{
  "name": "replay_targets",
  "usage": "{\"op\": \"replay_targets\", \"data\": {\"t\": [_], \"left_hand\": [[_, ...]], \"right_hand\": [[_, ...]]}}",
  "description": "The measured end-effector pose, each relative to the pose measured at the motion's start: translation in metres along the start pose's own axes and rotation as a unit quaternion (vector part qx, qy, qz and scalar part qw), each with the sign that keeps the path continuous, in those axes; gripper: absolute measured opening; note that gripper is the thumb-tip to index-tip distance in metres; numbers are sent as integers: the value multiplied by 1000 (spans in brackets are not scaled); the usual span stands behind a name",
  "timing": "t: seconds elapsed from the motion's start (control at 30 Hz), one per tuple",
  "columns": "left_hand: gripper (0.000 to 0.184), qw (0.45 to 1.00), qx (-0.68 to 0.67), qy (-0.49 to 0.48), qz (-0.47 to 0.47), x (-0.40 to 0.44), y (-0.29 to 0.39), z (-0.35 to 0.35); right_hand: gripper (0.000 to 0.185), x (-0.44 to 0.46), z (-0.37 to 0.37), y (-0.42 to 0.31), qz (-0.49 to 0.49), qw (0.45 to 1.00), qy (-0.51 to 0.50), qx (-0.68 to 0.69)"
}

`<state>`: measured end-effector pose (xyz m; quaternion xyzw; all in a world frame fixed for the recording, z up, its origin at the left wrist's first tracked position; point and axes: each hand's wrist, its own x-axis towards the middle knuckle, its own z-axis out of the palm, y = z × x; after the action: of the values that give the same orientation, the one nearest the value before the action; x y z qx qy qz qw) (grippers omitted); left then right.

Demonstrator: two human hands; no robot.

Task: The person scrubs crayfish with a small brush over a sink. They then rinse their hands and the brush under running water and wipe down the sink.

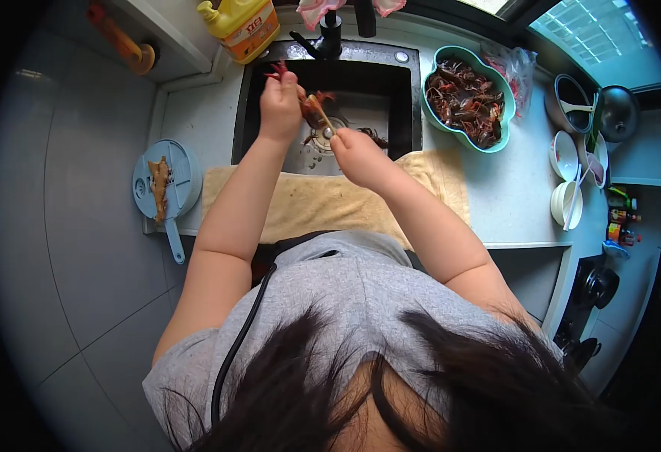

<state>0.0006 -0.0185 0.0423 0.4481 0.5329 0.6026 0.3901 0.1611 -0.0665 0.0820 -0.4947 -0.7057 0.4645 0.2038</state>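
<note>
Over the black sink [246, 113], my left hand [280, 109] is closed around a crayfish [312, 113], whose red claws stick up past the fingers. My right hand [359, 157] pinches a thin tan-handled tool [327, 120]. The tool's far end meets the crayfish's body; its head is blurred, so I cannot tell its exact kind. Beneath the hands, dark bits lie in the sink around the round drain [335, 128]. To the right of the sink, a light-green bowl [508, 113] holds many dark red crayfish [466, 102].
A yellow cloth [308, 200] covers the counter's front edge. A yellow detergent bottle [244, 30] stands behind the sink, near the black faucet [329, 38]. At left, a ginger root [160, 188] rests on a blue grater lid [183, 169]. White bowls [566, 205] and pans [568, 102] sit at right.
</note>
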Motion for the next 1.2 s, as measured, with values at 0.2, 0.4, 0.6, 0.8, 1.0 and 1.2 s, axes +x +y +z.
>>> {"op": "replay_targets", "data": {"t": [0.2,0.4,0.6,0.8,1.0,1.2], "left_hand": [[29,993,-106,9,-59,3,13,-6],[29,999,34,-4,19,13,-6,-4],[38,979,171,-5,115,-2,-5,8],[33,991,125,-20,49,-5,6,11],[31,1000,11,-12,-23,6,-10,4],[34,998,58,-3,-13,7,4,-3]], "right_hand": [[26,0,1,-3,17,1000,-13,14],[26,11,0,2,7,1000,-5,3],[27,7,3,7,39,999,6,15],[27,4,4,8,-12,999,30,-10],[28,2,3,2,20,1000,-1,5],[29,-2,3,0,27,999,-18,28]]}}
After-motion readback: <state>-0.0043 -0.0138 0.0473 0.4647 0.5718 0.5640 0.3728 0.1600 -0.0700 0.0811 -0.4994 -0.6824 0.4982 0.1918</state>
